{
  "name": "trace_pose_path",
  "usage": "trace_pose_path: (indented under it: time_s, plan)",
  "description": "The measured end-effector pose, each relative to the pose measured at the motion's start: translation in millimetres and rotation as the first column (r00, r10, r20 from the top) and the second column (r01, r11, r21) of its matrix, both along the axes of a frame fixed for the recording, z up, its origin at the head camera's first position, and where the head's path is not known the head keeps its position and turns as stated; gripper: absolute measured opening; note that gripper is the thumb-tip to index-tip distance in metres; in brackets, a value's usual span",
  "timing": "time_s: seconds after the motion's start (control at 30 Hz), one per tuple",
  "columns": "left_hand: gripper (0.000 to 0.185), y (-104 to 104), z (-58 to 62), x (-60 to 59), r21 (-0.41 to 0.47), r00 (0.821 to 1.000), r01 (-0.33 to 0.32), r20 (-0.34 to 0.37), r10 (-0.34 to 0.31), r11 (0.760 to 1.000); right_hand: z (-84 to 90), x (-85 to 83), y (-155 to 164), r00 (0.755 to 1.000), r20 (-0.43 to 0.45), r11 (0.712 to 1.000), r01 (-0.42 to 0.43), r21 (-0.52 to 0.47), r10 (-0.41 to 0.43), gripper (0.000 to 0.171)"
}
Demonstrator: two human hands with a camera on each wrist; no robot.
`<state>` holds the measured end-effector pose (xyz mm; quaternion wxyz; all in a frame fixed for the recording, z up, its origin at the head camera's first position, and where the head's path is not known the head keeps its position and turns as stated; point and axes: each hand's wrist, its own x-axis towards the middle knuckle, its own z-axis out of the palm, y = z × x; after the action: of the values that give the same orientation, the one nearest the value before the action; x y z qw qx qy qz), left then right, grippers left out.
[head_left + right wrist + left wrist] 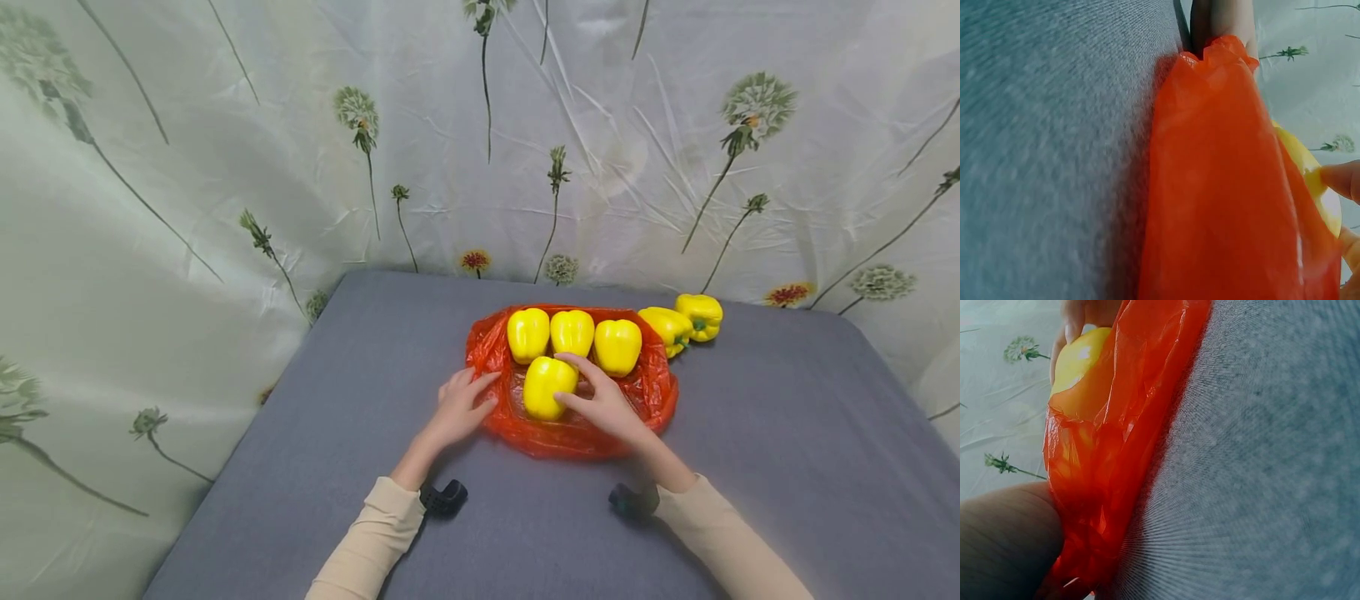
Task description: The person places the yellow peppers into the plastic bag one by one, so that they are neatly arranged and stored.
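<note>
My right hand (606, 406) curls around the front pepper (548, 387) on the red bag (654, 392), so I'd lower it gently while my flat left hand (459, 410) pins the bag's edge.

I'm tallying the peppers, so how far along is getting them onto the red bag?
Three yellow peppers already sit in a row on the red plastic bag. A fourth pepper is in the right hand, while the left hand rests on the bag's edge. Two peppers remain on the grey table beside it.
</note>
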<state>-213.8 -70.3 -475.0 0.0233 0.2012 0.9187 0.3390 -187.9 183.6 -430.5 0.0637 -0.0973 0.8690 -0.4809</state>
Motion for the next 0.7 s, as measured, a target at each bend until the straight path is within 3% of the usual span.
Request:
trace_pose_path:
  time_s: [0.13,0.43,0.7]
  plan:
    - [0.046,0,1.9,1.2,0.007,1.000,0.005,0.001,-0.005,1.000,-3.9,-2.4,-5,0.999,0.013,0.999,-0.045,-0.025,0.046,0.057]
    - [0.046,0,2.9,1.8,-0.002,1.000,0.004,-0.003,-0.004,1.000,-6.3,-4.9,-11,0.993,-0.049,0.994,-0.107,-0.023,0.105,0.060]
    - [0.046,0,1.9,1.2,0.002,1.000,0.004,-0.001,-0.004,1.000,-2.9,-2.5,-11,0.991,0.001,0.991,-0.133,0.017,0.133,0.065]
